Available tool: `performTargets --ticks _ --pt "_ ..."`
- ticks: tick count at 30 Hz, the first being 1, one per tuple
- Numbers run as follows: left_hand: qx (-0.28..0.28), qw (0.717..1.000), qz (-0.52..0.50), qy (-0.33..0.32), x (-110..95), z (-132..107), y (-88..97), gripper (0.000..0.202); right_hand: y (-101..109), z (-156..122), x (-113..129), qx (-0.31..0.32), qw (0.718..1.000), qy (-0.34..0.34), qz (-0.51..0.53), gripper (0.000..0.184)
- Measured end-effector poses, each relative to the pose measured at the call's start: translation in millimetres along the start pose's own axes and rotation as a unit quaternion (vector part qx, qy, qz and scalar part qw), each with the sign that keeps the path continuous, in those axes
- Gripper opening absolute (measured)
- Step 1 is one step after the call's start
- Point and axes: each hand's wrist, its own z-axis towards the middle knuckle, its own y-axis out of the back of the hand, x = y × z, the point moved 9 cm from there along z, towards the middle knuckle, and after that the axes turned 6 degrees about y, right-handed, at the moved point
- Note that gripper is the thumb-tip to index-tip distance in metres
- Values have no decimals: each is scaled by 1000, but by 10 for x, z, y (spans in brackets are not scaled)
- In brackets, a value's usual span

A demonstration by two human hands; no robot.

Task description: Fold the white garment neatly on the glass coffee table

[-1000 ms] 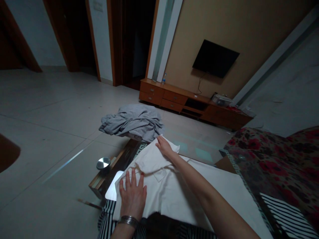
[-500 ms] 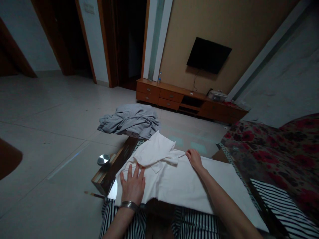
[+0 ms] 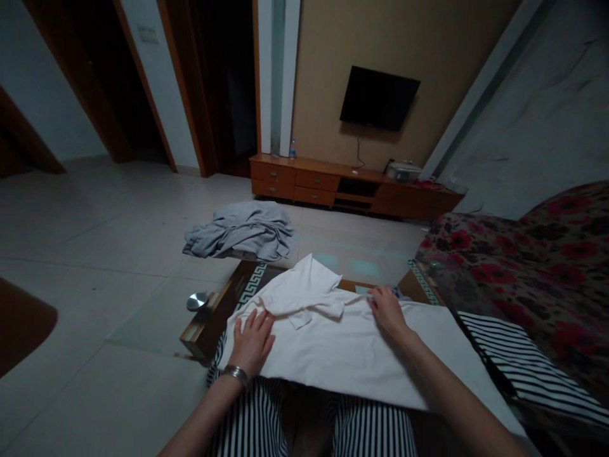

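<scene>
A white shirt [image 3: 333, 355] lies spread lengthwise over a low table, one end folded over in a loose, creased flap with a pointed corner. On its left part rests my left hand [image 3: 252, 339], fingers spread flat beside the folded flap and a metal bracelet at the wrist. My right hand [image 3: 387, 311] is at the shirt's far edge, its bent fingers closed on the cloth there. The fingertips of that hand are partly hard to make out.
Beyond the low table [image 3: 214, 327], a heap of grey cloth [image 3: 242, 228] sits at the left. A round metal lid-like object [image 3: 197, 301] is at the table's left side. Striped cloth [image 3: 528, 368] and a floral sofa [image 3: 514, 273] are right; a TV cabinet [image 3: 314, 181] stands behind.
My right hand has shifted a little right along the shirt's far edge. The near part of the shirt looks flatter. My left hand stays flat on it; the camera view has turned slightly.
</scene>
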Motion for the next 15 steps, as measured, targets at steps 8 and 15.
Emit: performTargets --ticks 8,15 --pt "9 993 -65 -94 -133 637 98 64 94 91 1431 2 945 273 182 28" --pt "98 925 -306 201 525 1368 -303 23 -445 914 465 84 930 -158 320 47"
